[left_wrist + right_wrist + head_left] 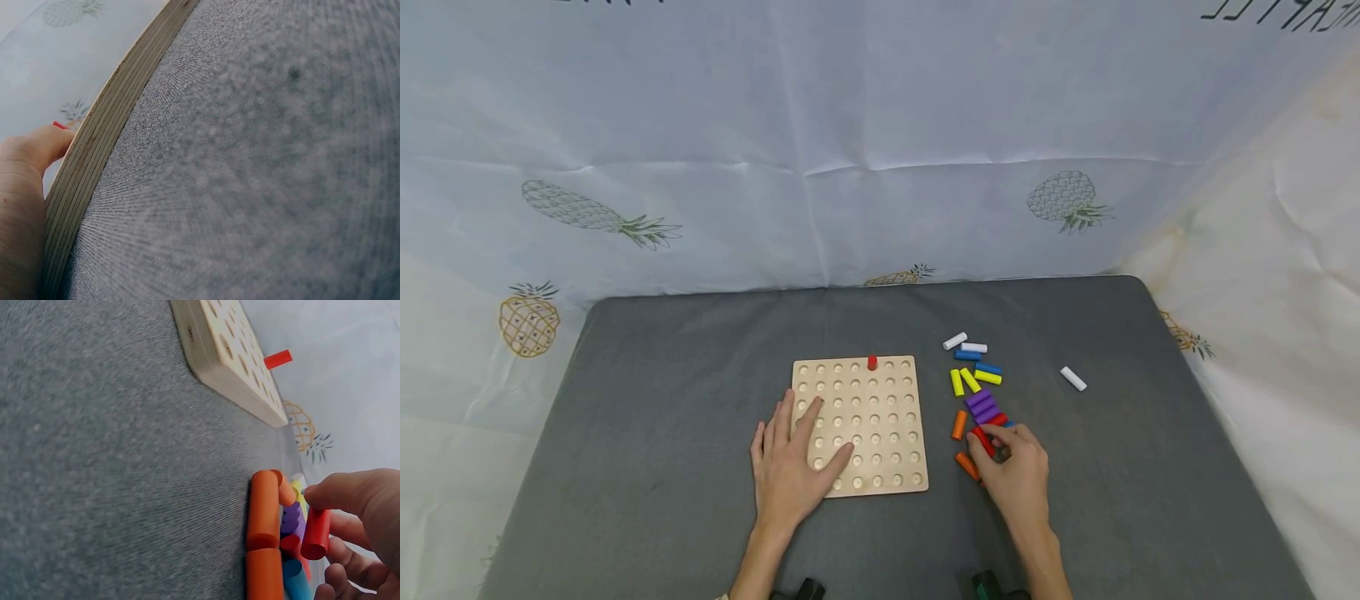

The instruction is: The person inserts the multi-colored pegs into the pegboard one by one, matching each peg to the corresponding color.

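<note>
- The red peg (982, 442) is in the right hand (1018, 475), lower right of centre in the head view; the right wrist view has it at the lower right, tilted, one flat end bare.
- The right hand's fingers are narrow, pinching that peg between thumb and fingertips.
- The left hand (793, 483) lies with fingers spread, thumb and forefinger over the pegboard (867, 449), the others by its left edge.
- The peg looks like painted wood: probably light, stiff and hard to break. Its smooth round side may roll or slip a little, so a pinch across the barrel, near one end, should suit it and leave the other end free.
- The board, pale wood with layered edges in the left wrist view, seems rigid and heavier than any peg, though likely to slide on the table (662, 433) if pushed; flat pressure or a hold on its edges would steady it.
- Another red peg (872, 362) stands upright at the board's top edge.
- Orange pegs (959, 424), purple pegs (982, 407) and yellow pegs (970, 380) lie right of the board.
</note>
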The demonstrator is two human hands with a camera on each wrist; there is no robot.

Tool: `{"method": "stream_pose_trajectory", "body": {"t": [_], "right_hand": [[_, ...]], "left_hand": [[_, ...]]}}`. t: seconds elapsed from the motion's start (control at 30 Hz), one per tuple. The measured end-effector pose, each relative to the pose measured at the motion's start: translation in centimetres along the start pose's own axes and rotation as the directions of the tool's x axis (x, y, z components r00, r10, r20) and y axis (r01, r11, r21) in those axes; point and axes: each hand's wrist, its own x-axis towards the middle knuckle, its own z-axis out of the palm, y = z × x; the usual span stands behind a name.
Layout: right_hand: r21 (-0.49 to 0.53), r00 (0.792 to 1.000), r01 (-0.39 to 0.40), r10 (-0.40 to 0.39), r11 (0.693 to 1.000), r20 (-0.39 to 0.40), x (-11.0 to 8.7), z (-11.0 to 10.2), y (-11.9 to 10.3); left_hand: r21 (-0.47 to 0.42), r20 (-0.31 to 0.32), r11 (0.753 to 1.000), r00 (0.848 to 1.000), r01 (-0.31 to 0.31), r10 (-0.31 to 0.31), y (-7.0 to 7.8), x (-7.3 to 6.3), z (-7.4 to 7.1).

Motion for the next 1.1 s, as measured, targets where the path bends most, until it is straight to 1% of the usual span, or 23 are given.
{"method": "stream_pose_trajectory", "body": {"t": [0.27,0.53,0.73,0.9,1.1], "right_hand": [[0.035,1.000,0.002,-0.001,0.999,-0.013,0.2,0.0,-0.5],[0.087,0.998,0.056,-0.053,0.995,-0.031,0.5,-0.1,-1.0],[0.116,0.996,0.088,-0.086,0.989,-0.028,1.1,-0.1,-1.7],[0.135,0.996,0.094,-0.093,0.986,-0.013,1.6,0.1,-2.3],[0.182,0.994,0.108,-0.108,0.977,-0.009,2.1,0.5,-2.7]], "left_hand": [[0.001,0.000,1.000,1.000,-0.004,0.004,0.0,0.0,0.0],[-0.001,0.009,1.000,1.000,0.004,-0.004,0.0,0.0,0.0],[-0.003,0.009,1.000,1.000,0.003,-0.003,0.0,0.1,0.0],[0.002,0.011,1.000,1.000,0.004,-0.004,0.0,0.0,0.0],[0.005,0.008,1.000,1.000,0.005,-0.005,0.0,0.0,0.0]]}}
